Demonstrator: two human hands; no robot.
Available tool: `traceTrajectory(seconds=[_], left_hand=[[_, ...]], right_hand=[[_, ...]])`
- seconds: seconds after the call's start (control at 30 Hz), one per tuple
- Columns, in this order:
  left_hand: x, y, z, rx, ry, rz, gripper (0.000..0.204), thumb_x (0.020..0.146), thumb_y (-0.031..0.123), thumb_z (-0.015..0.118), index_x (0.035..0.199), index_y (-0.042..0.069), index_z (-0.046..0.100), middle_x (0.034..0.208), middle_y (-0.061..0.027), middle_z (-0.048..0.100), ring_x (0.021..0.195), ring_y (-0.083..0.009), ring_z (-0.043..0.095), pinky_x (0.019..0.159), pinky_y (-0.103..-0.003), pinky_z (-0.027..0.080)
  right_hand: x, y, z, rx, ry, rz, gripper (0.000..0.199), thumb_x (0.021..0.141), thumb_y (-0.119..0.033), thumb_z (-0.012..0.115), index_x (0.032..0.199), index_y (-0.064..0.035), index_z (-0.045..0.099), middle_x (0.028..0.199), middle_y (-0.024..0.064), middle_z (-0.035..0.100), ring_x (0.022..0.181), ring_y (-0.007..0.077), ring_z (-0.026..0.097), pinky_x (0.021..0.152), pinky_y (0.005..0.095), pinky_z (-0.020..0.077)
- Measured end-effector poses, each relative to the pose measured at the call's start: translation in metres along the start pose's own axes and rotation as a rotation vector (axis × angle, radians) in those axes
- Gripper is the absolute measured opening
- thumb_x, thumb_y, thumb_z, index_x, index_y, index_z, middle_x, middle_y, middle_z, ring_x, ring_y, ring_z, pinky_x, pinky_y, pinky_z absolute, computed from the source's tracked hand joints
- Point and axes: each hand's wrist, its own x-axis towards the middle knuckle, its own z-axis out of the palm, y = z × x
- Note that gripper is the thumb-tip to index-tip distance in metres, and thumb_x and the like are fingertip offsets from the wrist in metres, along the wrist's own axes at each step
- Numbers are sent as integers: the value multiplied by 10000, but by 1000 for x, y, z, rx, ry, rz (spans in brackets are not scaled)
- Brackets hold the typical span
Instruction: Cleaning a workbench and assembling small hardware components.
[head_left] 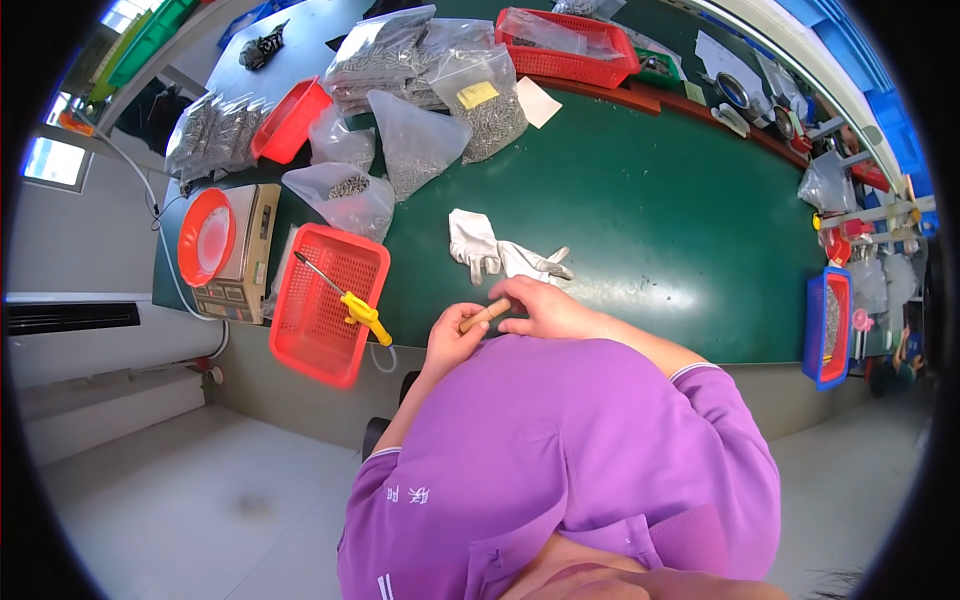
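Observation:
At the table's near edge, in front of my purple shirt, both hands are close together. My left hand (455, 337) is closed, its thumb and fingers round the lower end of a short tan tube-shaped piece (484, 316), which looks like a finger cot. My right hand (548, 308) comes from the other side, thumb and forefinger apart around the tube's other end; whether they touch it I cannot tell. Just beyond lies a pair of white work gloves (474, 240), crumpled on the green tabletop (640, 210).
Left of my hands, a red basket (330, 372) bears a yellow-handled screwdriver (362, 315). Beside it stands a weighing scale (255, 235) with a red dish (206, 238). Bags of small metal parts (490, 120) crowd the back left. A blue-and-red bin (828, 330) sits at the right edge.

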Motion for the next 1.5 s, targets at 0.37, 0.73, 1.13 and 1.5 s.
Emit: traceTrajectory(seconds=[0.37, 0.73, 1.13, 1.5], left_hand=[[-6, 19, 3, 13, -13, -20, 220, 782, 80, 658, 984, 24, 593, 937, -71, 577, 848, -159, 582, 745, -283, 474], [-5, 16, -2, 433, 205, 236, 209, 799, 152, 629, 976, 53, 577, 936, -115, 572, 869, -284, 584, 746, -360, 467], [65, -42, -48, 994, 724, 233, 246, 737, 106, 637, 941, 42, 515, 1082, -116, 506, 1070, -330, 462, 863, -460, 388], [58, -48, -65, 1036, 778, 174, 255, 747, 122, 631, 970, 34, 541, 1137, -147, 517, 1102, -358, 450, 913, -472, 359]], right_hand=[[7, 2, 1, 90, -34, -38, 218, 797, -141, 633, 984, -63, 552, 804, 112, 600, 768, 246, 601, 678, 354, 471], [30, 27, 11, -82, 21, -29, 339, 785, -156, 659, 1098, -75, 558, 1006, 149, 593, 911, 300, 595, 781, 367, 481], [104, 100, 11, -764, -91, -126, 513, 784, -51, 488, 1252, -260, 505, 1371, 60, 399, 1095, 304, 498, 889, 354, 466], [116, 37, -12, -499, 434, -214, 298, 728, -93, 604, 1020, -124, 656, 910, 125, 563, 834, 316, 569, 737, 391, 482]])
